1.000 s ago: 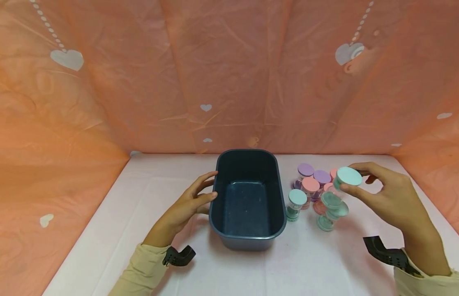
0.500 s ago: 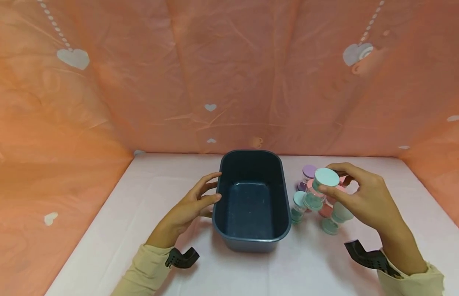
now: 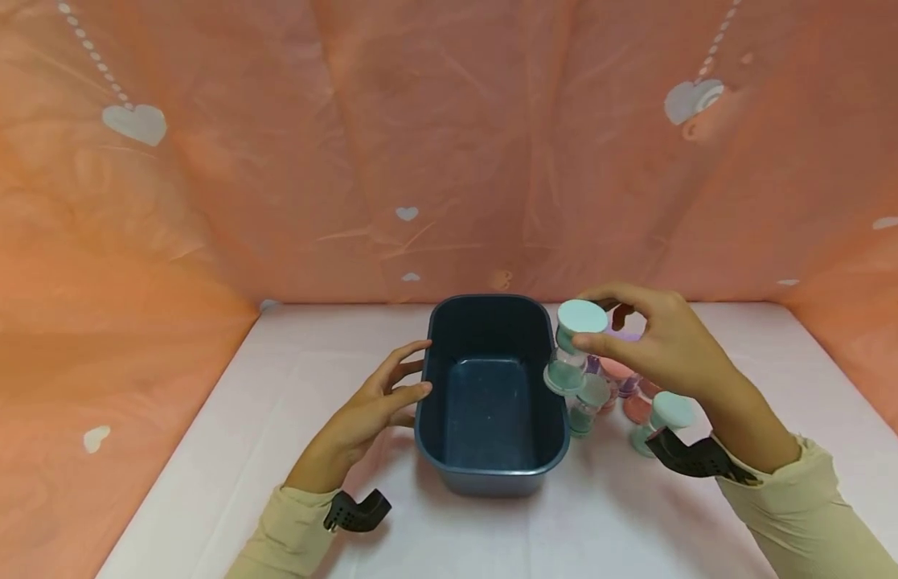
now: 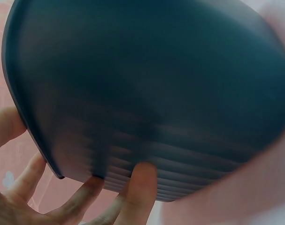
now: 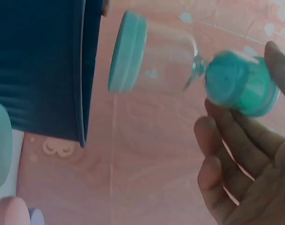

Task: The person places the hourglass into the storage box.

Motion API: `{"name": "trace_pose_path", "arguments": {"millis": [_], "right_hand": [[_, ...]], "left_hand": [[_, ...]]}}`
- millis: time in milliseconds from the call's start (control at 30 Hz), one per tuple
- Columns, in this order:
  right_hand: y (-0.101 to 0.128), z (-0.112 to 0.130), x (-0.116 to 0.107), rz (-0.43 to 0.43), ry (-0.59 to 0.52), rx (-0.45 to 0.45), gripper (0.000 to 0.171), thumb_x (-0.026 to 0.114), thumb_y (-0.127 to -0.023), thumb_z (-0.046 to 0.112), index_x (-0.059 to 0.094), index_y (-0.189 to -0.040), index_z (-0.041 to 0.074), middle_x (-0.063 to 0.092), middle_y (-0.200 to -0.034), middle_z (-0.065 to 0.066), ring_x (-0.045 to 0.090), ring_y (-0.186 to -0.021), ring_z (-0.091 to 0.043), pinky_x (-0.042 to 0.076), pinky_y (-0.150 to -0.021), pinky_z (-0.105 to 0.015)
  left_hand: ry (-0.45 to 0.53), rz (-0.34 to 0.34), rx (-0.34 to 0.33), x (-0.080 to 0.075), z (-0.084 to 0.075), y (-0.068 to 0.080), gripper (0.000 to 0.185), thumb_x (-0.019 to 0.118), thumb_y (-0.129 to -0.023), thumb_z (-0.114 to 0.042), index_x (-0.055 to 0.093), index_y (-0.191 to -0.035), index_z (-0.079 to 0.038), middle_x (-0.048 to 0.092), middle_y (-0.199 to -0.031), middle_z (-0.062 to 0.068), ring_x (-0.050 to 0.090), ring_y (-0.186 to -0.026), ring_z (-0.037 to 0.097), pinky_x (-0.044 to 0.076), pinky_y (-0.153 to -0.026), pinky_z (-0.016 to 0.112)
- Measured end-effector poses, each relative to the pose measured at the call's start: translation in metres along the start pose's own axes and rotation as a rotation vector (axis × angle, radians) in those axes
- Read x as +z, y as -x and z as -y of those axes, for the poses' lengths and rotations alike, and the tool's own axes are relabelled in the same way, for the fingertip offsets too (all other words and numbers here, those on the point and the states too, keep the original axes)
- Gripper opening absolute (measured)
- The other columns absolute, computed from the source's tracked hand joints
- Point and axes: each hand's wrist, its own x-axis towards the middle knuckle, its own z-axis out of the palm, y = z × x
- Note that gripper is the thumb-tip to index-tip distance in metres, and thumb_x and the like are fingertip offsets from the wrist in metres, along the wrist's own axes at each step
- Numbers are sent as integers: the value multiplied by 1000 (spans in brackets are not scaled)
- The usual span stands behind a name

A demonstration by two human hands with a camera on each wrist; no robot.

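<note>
My right hand [image 3: 654, 342] pinches a mint-capped sand timer [image 3: 570, 354] by its upper end, thumb on one side and fingers on the other. The timer hangs slightly tilted at the right rim of a dark blue plastic bin [image 3: 492, 470], lifted off the table. Mint sand fills the bulb nearest the fingers in the right wrist view, and the other bulb [image 5: 165, 58] is clear. My left hand [image 3: 369, 402] rests against the bin's left side with extended fingers; the left wrist view shows its fingertips [image 4: 144, 176] on the ribbed outer wall.
Right of the bin, more sand timers stand in a group: a mint one [image 3: 586, 402] close to its wall, pink ones [image 3: 617, 368], purple ones partly hidden behind my right hand, and another mint one [image 3: 669, 414] nearer me. An orange cloth backdrop [image 3: 449, 161] encloses the white table [image 3: 333, 338].
My right hand has carried the mint sand timer leftward from over the group to the bin's right rim. My left hand has stayed at the bin's left side.
</note>
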Motion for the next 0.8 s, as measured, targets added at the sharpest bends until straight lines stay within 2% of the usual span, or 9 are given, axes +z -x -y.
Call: {"name": "trace_pose_path", "arguments": {"millis": [200, 400, 600, 800], "right_hand": [[-13, 2, 2, 195, -125, 4, 34, 76, -87, 22, 68, -120, 28, 69, -104, 10, 57, -93, -12, 47, -77, -23], [-29, -2, 8, 327, -148, 31, 36, 72, -90, 27, 66, -125, 24, 67, -105, 5, 56, -97, -20, 50, -74, -29], [-45, -4, 17, 400, -161, 7, 35, 74, -89, 30, 67, -122, 24, 69, -103, 5, 57, -98, -21, 49, -78, -31], [-57, -10, 31, 403, -164, 21, 35, 77, -86, 33, 69, -118, 23, 69, -100, 4, 60, -92, -18, 49, -78, -30]], "left_hand": [[-7, 2, 3, 0, -1, -1, 61, 60, -98, -26, 32, -152, -36, 31, -157, 11, 50, -131, 38, 54, -90, 44], [-4, 5, 12, -1, -3, 0, 62, 61, -98, -26, 32, -152, -34, 31, -156, 12, 50, -130, 38, 54, -89, 44], [9, 7, 20, -1, -3, 1, 62, 60, -98, -24, 31, -152, -34, 31, -156, 13, 50, -129, 39, 54, -89, 45], [9, 2, 13, 0, -3, 0, 63, 61, -97, -24, 32, -152, -34, 32, -154, 15, 55, -124, 39, 55, -89, 45]]}}
